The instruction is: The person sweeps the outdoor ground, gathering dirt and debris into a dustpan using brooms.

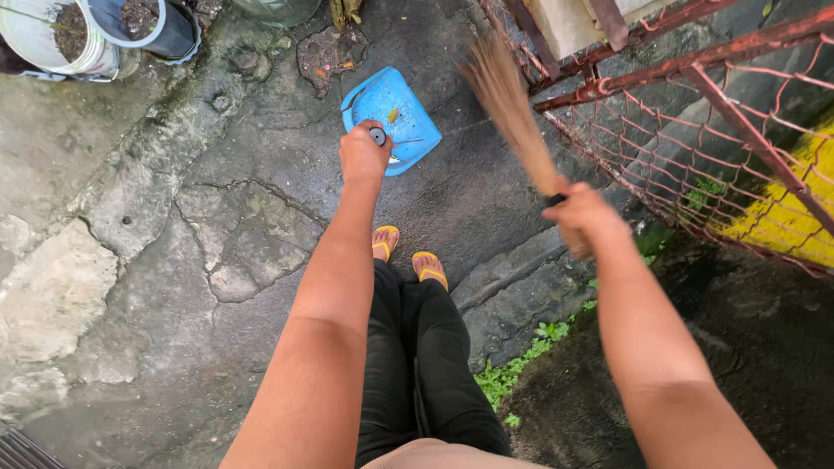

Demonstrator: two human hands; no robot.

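**Broom and dustpan over wet, cracked concrete**

We stand on a cracked concrete floor [174, 260], dark with damp. At two o'clock a rusty wire fence [695, 130] runs close by. At eleven o'clock sit plant pots [69, 35]. Our right hand [586, 217] is clenched around a straw broom [508, 104], its bristles blurred and raised at one o'clock, near the fence. Our left hand [363, 152] grasps the handle of a blue dustpan [391, 117], which rests at twelve o'clock with a few scraps inside. We judge the bristles could snag in the mesh, and thin sandals [408, 252] may slip on the wet floor.
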